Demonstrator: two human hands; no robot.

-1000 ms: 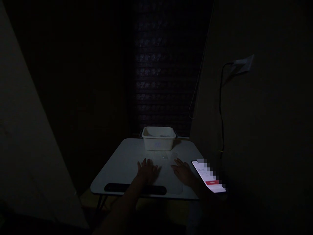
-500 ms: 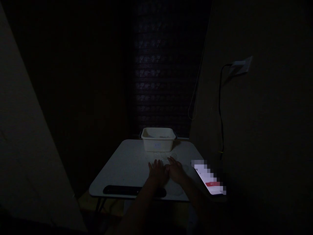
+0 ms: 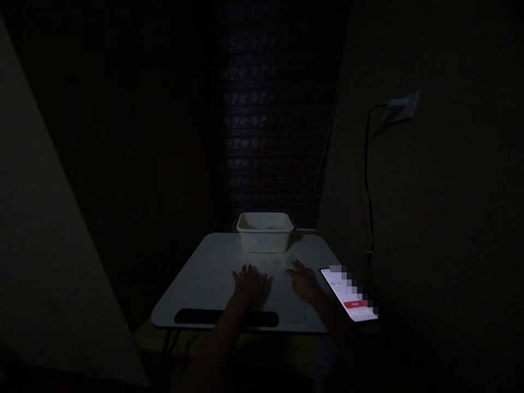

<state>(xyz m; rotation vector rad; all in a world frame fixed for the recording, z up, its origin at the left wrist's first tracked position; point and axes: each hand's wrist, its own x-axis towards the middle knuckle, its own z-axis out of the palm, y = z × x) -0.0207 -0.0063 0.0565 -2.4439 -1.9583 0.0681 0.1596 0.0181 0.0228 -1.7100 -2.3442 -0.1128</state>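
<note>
The scene is dim. My left hand (image 3: 249, 285) is over the middle of the white table (image 3: 200, 278), palm down with its fingers spread, and I see nothing held in it. To the right, my right hand (image 3: 303, 279) is apart from it, fingers extended and partly spread over the tabletop, also with nothing visible in its grasp. Between and beyond the hands lies something faint and clear (image 3: 275, 261), perhaps a thin transparent sheet or wet patches; the dark hides its exact form. A white rectangular tub (image 3: 265, 242) stands behind the hands at the table's far edge.
A lit phone (image 3: 347, 297) lies at the table's right side. Along the front edge runs a dark slot (image 3: 200, 316). A cable (image 3: 367, 180) hangs from a wall outlet (image 3: 403, 105) at the right. Dark blinds (image 3: 249, 125) cover the area behind the tub.
My hands were close together at the table's middle; now they are apart, the left moved leftward and the right moved rightward. The tub has stayed in place.
</note>
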